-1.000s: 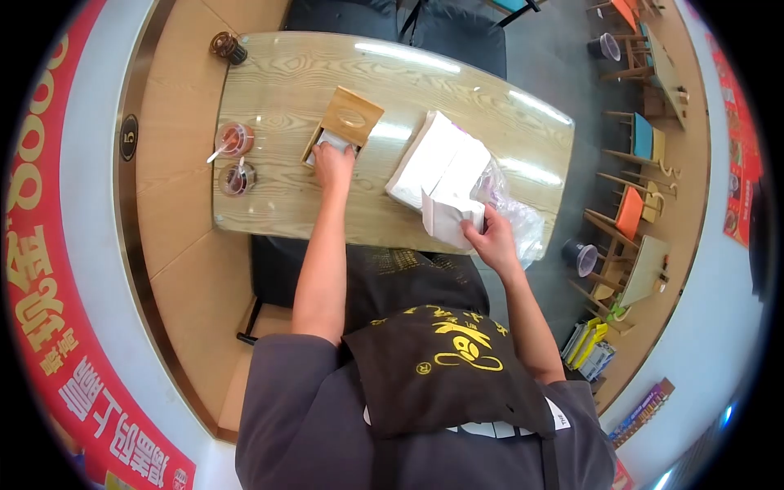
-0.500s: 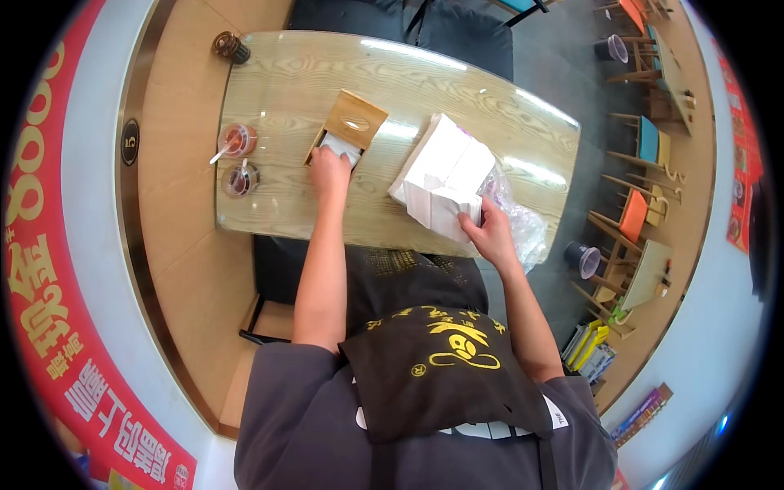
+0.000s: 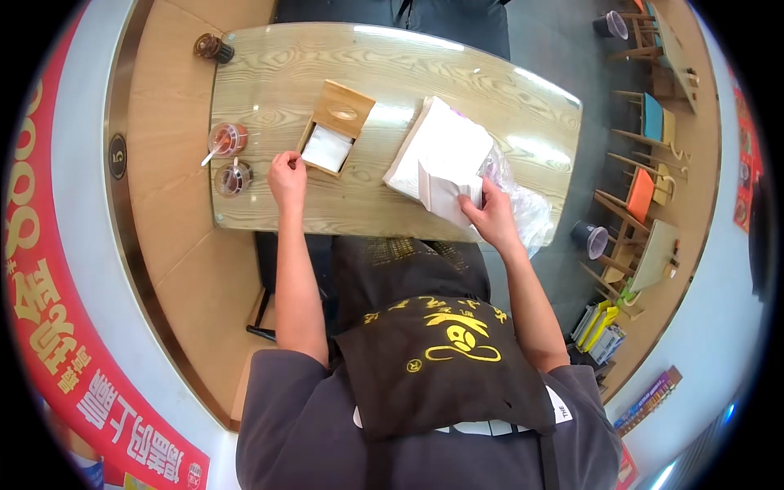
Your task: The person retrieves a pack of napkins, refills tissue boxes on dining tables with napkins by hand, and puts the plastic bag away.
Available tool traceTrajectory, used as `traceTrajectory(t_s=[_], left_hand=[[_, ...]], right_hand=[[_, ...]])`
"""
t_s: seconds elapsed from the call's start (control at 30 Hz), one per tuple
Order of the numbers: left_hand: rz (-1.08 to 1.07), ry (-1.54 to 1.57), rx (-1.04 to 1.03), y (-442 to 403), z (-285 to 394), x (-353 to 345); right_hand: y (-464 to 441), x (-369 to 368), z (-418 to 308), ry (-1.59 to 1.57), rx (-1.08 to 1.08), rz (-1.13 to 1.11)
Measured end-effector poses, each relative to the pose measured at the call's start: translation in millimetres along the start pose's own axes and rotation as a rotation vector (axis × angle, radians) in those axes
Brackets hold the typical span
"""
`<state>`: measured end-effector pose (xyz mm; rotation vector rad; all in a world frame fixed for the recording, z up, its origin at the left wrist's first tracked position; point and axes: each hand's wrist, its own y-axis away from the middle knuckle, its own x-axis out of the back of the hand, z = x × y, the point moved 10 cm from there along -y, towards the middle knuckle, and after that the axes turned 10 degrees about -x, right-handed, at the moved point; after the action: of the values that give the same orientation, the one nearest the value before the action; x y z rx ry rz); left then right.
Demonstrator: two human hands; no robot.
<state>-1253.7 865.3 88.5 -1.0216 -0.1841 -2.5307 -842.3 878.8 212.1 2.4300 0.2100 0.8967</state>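
Observation:
A wooden tissue box (image 3: 346,106) with its lid flipped back stands on the table, and a white stack of napkins (image 3: 328,149) lies inside it. Just left of the box is my left hand (image 3: 287,181), its fingers curled together near the box's edge with nothing visible in them. My right hand (image 3: 493,219) grips a folded bunch of white napkins (image 3: 445,196), thumb on top. Under and behind that bunch lies a larger stack of napkins (image 3: 447,143). Crumpled clear plastic wrapping (image 3: 529,214) spreads to the right of the stack.
Two clear cups, one with red contents (image 3: 229,140) and one with dark contents (image 3: 233,177), stand at the left of the glass-topped table (image 3: 286,61). A dark brown jar (image 3: 214,48) is at the far left corner. Chairs and bins (image 3: 590,238) stand to the right.
My left hand has come out of the tissue box and moved left, uncovering the napkins inside. My right hand still holds a bunch, which now looks smaller and folded over.

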Motion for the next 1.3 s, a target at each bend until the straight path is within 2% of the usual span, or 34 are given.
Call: traceTrajectory(t_s=[0.07, 0.1, 0.13, 0.2, 0.23, 0.27, 0.33, 0.47, 0.57, 0.77, 0.83, 0.87, 0.93, 1.07, 1.17, 1.3], left_hand=[[-0.104, 0.033, -0.138, -1, 18, -4], [-0.23, 0.016, -0.219, -3, 26, -18], [-0.234, 0.017, -0.219, -8, 27, -23], [-0.334, -0.125, -0.559, -6, 61, -49], [-0.458, -0.136, -0.536, -5, 65, -65], [-0.459, -0.131, -0.538, -6, 63, -71], [-0.536, -0.386, -0.648, -4, 60, -93], [-0.528, -0.376, -0.693, -6, 48, -99], [-0.628, -0.344, -0.653, -6, 36, -104], [-0.463, -0.044, -0.611, -7, 38, -80], [-0.278, 0.045, -0.598, -5, 44, -54], [-0.278, 0.043, -0.597, -2, 48, -49], [-0.139, 0.006, -0.568, 4, 51, -28], [0.028, -0.077, -0.552, 30, 52, -5], [0.067, 0.01, -0.217, 48, 9, -12], [0.177, 0.129, -0.041, 67, -20, -17]], right_hand=[[-3, -4, 10, 0.014, 0.004, -0.002], [-3, -5, 12, 0.034, 0.014, 0.001], [-2, -6, 11, 0.034, 0.01, 0.001], [0, -7, 6, 0.02, 0.003, -0.015], [2, -6, 7, 0.023, -0.001, -0.01], [2, -6, 9, 0.051, -0.013, -0.012], [3, -4, 8, 0.078, -0.024, -0.009], [11, 0, 5, -0.001, -0.023, 0.018], [13, 0, 10, -0.019, -0.044, 0.011], [15, -2, 5, -0.004, -0.035, 0.014], [15, -2, 3, -0.004, -0.024, 0.019], [13, -4, 6, 0.016, -0.046, 0.009], [11, -7, 8, 0.038, -0.067, -0.002], [3, -18, -10, 0.085, -0.017, -0.032], [-9, -39, -46, 0.106, 0.066, -0.083], [-32, -90, -107, 0.195, 0.217, -0.22]])
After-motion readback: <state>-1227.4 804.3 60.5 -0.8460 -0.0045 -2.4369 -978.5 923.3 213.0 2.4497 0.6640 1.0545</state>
